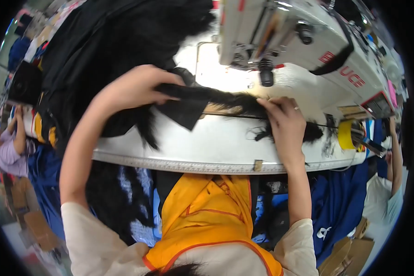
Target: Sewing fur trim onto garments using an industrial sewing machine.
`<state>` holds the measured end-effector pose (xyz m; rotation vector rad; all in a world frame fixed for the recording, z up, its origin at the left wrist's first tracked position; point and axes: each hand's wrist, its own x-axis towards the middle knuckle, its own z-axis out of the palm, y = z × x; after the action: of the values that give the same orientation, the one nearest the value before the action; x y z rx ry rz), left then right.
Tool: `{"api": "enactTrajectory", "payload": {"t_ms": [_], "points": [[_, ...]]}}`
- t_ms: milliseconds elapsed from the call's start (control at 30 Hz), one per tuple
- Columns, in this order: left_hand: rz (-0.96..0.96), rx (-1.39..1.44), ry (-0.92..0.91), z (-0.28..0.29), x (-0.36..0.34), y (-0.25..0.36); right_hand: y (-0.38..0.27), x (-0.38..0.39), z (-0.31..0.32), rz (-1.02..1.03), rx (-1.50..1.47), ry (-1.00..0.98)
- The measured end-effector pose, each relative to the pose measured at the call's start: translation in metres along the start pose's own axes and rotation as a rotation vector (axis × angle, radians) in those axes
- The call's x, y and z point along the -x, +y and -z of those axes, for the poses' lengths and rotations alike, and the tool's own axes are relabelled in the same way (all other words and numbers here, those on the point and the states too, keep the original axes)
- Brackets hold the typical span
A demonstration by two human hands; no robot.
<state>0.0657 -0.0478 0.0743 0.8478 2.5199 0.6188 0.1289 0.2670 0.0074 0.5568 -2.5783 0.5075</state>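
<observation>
A strip of black fur is stretched sideways over the white sewing table. My left hand pinches its left end, thumb below and fingers above. A flat black fabric flap hangs from the strip beside that hand. At the strip's right part, my right hand grips it between thumb and fingers; a ring shows on one finger. More black fur pokes out on both sides of this hand. Past my left hand, a large heap of black fabric and fur covers the table's left side.
A white sewing machine stands just beyond the strip. A measuring tape runs along the table's front edge. To the right sit a yellow tape roll and small tools. Dark blue garments hang at the right; other people work at both sides.
</observation>
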Motion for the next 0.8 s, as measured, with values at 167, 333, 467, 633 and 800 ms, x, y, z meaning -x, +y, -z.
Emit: {"api": "enactTrajectory", "payload": {"t_ms": [167, 333, 467, 633, 800], "points": [[0.207, 0.305, 0.129, 0.022, 0.052, -0.004, 0.017, 0.002, 0.016, -0.033, -0.098, -0.010], [0.300, 0.268, 0.102, 0.031, 0.116, -0.032, -0.027, 0.014, 0.027, 0.203, -0.191, 0.027], [0.473, -0.055, 0.230, 0.005, 0.154, -0.028, -0.047, 0.039, 0.006, 0.290, -0.268, -0.100], [-0.027, -0.153, 0.353, -0.036, 0.065, 0.028, -0.054, 0.064, -0.017, 0.190, -0.240, -0.002], [-0.070, -0.214, 0.483, -0.056, -0.021, -0.045, -0.066, 0.078, -0.013, 0.140, -0.320, 0.055]]}}
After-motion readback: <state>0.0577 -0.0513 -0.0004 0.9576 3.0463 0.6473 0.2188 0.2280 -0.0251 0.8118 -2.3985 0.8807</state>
